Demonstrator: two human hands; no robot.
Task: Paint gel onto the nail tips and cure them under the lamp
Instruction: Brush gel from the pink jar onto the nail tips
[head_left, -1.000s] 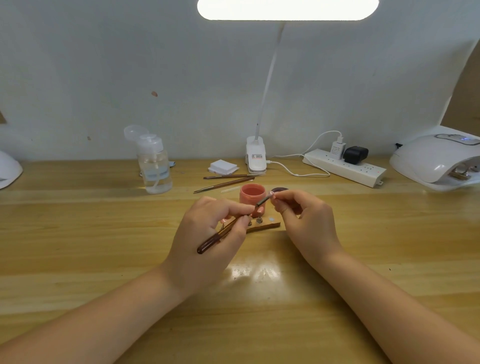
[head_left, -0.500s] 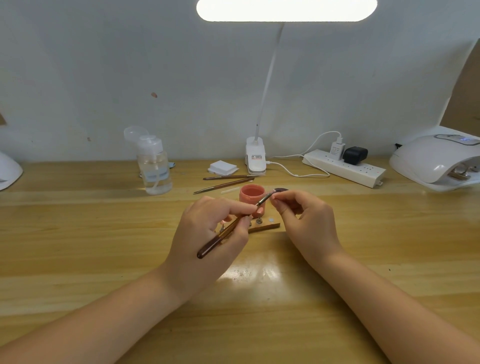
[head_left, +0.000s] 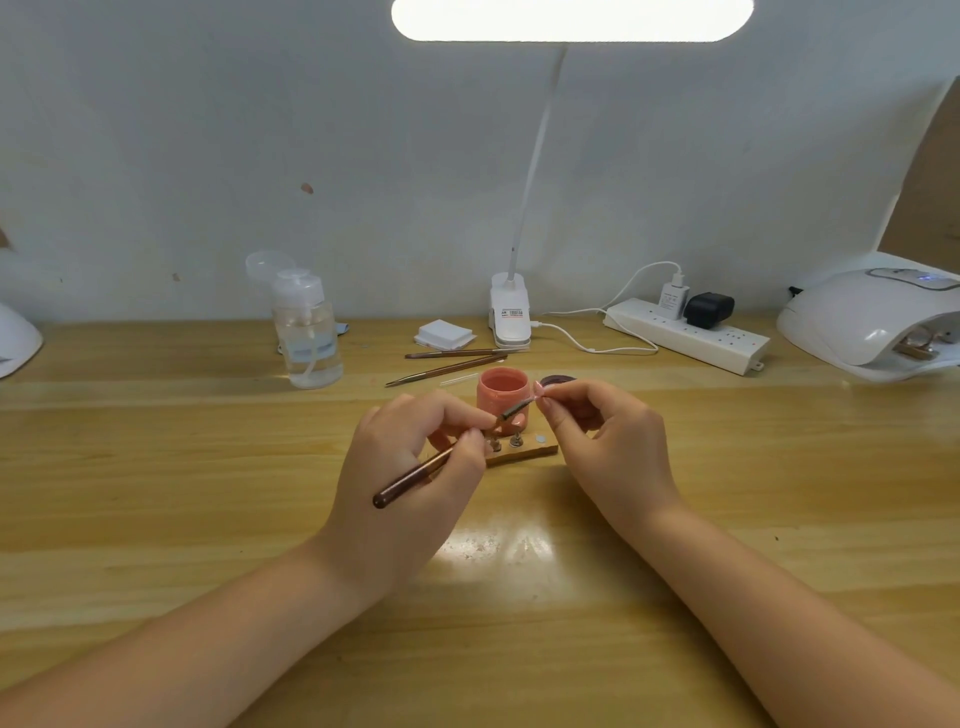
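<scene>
Wooden surface (head_left: 156, 467) at frame centre: left hand (head_left: 410, 467) pinching brush (head_left: 441, 462), bristles touching nail tip (head_left: 540, 399) pinched in right hand (head_left: 608, 441). Behind, partly hidden: pink gel jar (head_left: 503, 392), tip holder (head_left: 524, 452). Upper left: pump bottle (head_left: 306, 332). Far right: curing lamp (head_left: 872, 322), beside power strip (head_left: 685, 335).

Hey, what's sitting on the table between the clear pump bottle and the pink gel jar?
In the head view, two spare brushes lie on the table between the pump bottle and the gel jar.
</scene>
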